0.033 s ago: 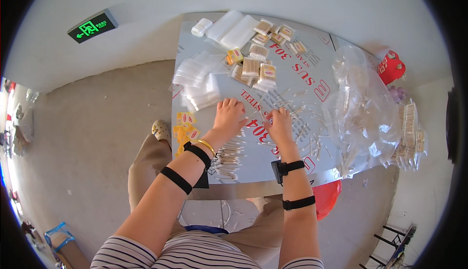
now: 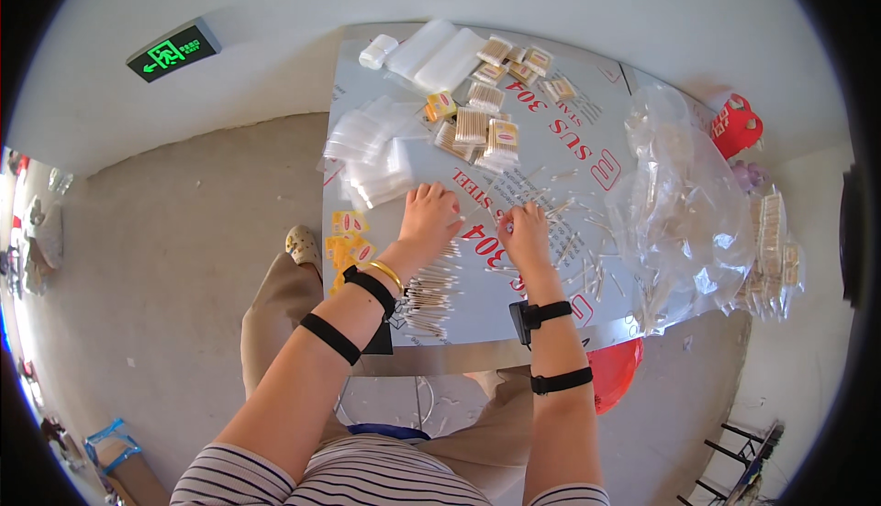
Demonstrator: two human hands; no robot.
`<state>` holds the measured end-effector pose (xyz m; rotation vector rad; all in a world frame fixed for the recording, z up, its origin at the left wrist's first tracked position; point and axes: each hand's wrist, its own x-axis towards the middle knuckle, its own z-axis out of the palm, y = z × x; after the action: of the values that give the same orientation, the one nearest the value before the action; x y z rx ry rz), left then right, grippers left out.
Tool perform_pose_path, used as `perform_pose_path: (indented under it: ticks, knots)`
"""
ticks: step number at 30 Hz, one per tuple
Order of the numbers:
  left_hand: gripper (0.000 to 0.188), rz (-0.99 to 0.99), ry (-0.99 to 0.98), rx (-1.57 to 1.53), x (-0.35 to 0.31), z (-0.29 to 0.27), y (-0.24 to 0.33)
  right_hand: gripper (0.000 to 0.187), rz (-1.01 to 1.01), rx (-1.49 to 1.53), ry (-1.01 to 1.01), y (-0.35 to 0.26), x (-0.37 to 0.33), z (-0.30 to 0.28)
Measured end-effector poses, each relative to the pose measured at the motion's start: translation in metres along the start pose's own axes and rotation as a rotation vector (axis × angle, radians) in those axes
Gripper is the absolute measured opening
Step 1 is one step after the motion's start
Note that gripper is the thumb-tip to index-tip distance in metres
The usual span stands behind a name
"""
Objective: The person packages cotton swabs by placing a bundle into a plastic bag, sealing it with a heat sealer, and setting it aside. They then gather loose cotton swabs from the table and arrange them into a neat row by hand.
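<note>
My left hand [image 2: 429, 216] is over the middle of the table, palm down. Its fingers are loosely bent, its thumb stands apart from them, and I see nothing in it. Just below it lies a row of cotton swabs [image 2: 429, 297], mostly side by side. My right hand [image 2: 528, 234] is a short way to the right, thumb and fingers pinched together on a cotton swab that is mostly hidden by the fingers. Scattered loose cotton swabs [image 2: 592, 270] lie to the right of this hand.
Filled swab packs [image 2: 473, 127] and clear plastic sleeves [image 2: 450, 58] lie at the far side of the table [image 2: 496, 313]. Empty clear bags [image 2: 381, 176] and yellow cards [image 2: 347, 247] are on the left. A large crumpled plastic bag [image 2: 684, 222] covers the right side, beside more packs [image 2: 775, 249].
My left thumb has drawn slightly closer to its fingers, and my right fingers have shifted a little. The things on the table look the same.
</note>
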<state>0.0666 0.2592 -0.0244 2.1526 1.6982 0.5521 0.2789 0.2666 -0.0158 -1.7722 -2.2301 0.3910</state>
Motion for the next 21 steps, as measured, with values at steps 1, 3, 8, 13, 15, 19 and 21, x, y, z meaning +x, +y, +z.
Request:
perform_pose_path:
  ticks: [1, 3, 8, 13, 15, 19, 21]
  knots:
    - [0.026, 0.000, -0.013, -0.016, 0.003, -0.001, -0.006, 0.015, 0.028, 0.006, 0.011, 0.002, 0.002, 0.004]
    - [0.021, 0.001, -0.026, -0.032, 0.006, -0.003, -0.013, 0.011, 0.057, 0.013, 0.023, 0.004, 0.007, 0.013]
    - [0.014, 0.090, -0.058, -0.083, 0.005, -0.006, -0.016, 0.011, 0.019, 0.015, 0.018, -0.017, 0.017, 0.024]
    - [0.011, 0.102, -0.009, -0.075, 0.005, -0.004, -0.025, 0.013, 0.121, -0.020, 0.077, -0.015, 0.024, 0.008]
    - [0.011, 0.086, -0.031, -0.096, 0.009, -0.002, -0.026, 0.013, 0.141, -0.072, -0.004, -0.015, 0.024, 0.009]
    - [0.012, 0.072, 0.069, -0.089, 0.018, 0.011, -0.020, 0.015, 0.086, -0.097, -0.064, -0.014, 0.034, 0.019]
    - [0.014, 0.058, 0.131, -0.086, 0.020, 0.016, -0.015, 0.017, 0.102, -0.049, -0.082, -0.009, 0.040, 0.019]
